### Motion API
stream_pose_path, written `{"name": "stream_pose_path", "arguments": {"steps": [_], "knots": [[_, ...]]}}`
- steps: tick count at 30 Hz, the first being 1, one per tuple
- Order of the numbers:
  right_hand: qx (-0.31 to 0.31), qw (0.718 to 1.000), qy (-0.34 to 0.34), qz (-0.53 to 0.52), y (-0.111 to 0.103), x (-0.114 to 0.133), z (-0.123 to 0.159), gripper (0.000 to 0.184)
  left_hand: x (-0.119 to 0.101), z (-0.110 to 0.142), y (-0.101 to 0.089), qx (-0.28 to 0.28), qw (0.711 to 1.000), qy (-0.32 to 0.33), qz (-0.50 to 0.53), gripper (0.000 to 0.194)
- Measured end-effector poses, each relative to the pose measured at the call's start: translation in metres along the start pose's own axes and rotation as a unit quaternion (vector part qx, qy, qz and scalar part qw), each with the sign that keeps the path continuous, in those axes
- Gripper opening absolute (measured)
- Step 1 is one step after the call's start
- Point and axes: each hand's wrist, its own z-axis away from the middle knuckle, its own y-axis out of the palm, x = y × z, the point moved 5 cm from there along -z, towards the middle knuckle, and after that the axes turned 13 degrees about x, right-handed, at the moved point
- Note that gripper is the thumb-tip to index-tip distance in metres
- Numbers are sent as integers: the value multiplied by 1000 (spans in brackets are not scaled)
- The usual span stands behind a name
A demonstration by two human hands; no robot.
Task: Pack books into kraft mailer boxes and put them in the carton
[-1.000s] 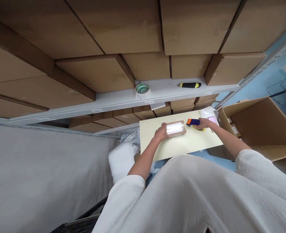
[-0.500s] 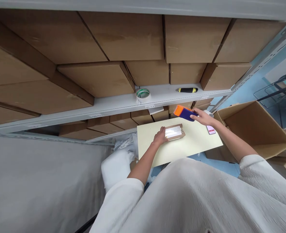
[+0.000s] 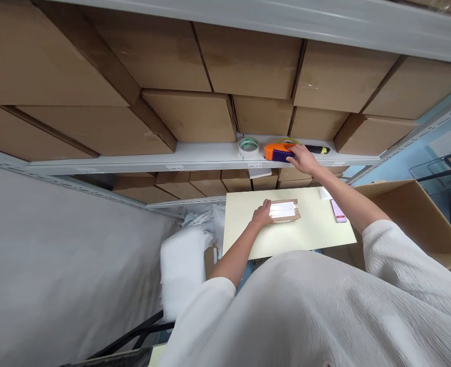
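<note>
My right hand (image 3: 303, 159) is closed on an orange and purple tape dispenser (image 3: 276, 152), which is at the front of the grey shelf. Part of a tape roll shows behind the dispenser. A black and yellow utility knife (image 3: 317, 149) lies just beyond that hand, partly hidden by it. To the dispenser's left sits a loose roll of tape (image 3: 248, 147) with a green inner ring. Lower down, my left hand (image 3: 262, 213) grips the left end of a small cardboard box (image 3: 285, 210) with a shiny white top, resting on the pale yellow board (image 3: 248, 237).
Brown cartons (image 3: 189, 114) fill the shelf (image 3: 210, 154) behind. A phone (image 3: 339, 211) and a small white item (image 3: 325, 193) lie at the board's right. An open carton (image 3: 408, 214) stands further right. White wrapping (image 3: 181, 270) hangs at the left.
My right hand has carried the tape dispenser from above the board up to the shelf. My left hand stays on the small box. The view has shifted.
</note>
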Motion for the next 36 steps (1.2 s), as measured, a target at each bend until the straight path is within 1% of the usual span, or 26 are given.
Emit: {"name": "stream_pose_path", "arguments": {"steps": [5, 9, 12, 14, 17, 19, 21, 23, 24, 25, 26, 27, 28, 29, 30, 32, 34, 36], "knots": [[12, 999, 12, 38, 5, -6, -16, 60, 0, -1, 0, -2, 1000, 9, 12, 125], [4, 999, 24, 34, 8, -6, -23, 61, 1, 0, 0, 1, 1000, 7, 11, 125], [-36, 999, 36, 9, 9, 0, -19, 61, 1, 2, 0, 6, 1000, 4, -3, 122], [-79, 996, 45, -8, 8, 10, -7, 63, 1, 3, 0, 8, 1000, 6, -10, 120], [-141, 987, 66, -32, 13, 33, 29, 62, 2, 3, 1, 8, 1000, 19, -16, 119], [-152, 983, 98, -43, 28, 50, 65, 58, 3, 4, 1, 6, 999, 27, -24, 119], [-130, 978, 154, -49, 52, 63, 108, 55, 2, 6, 0, -3, 999, 28, -41, 118], [-79, 970, 222, -61, 85, 70, 155, 51, -2, 10, -4, -28, 997, 33, -58, 115], [-50, 963, 254, -72, 101, 71, 179, 49, -6, 12, -7, -46, 996, 43, -64, 109], [-25, 955, 285, -84, 117, 71, 203, 46, -12, 14, -11, -67, 994, 58, -63, 98], [0, 946, 307, -98, 132, 70, 225, 43, -20, 17, -14, -88, 991, 79, -58, 83], [18, 937, 331, -111, 144, 68, 246, 41, -30, 19, -17, -105, 988, 103, -50, 67], [32, 928, 351, -121, 155, 65, 265, 40, -40, 20, -18, -111, 985, 125, -39, 56], [46, 919, 370, -129, 163, 61, 282, 39, -50, 20, -17, -107, 983, 145, -27, 53], [58, 911, 385, -133, 170, 56, 295, 39, -61, 20, -15, -98, 982, 160, -15, 54], [84, 901, 404, -133, 178, 45, 314, 39, -83, 17, -9, -78, 981, 179, 5, 56], [105, 896, 411, -133, 183, 33, 324, 39, -103, 13, 0, -62, 980, 191, 14, 58], [113, 893, 412, -141, 184, 21, 327, 38, -122, 7, 11, -45, 979, 200, 0, 61]]}}
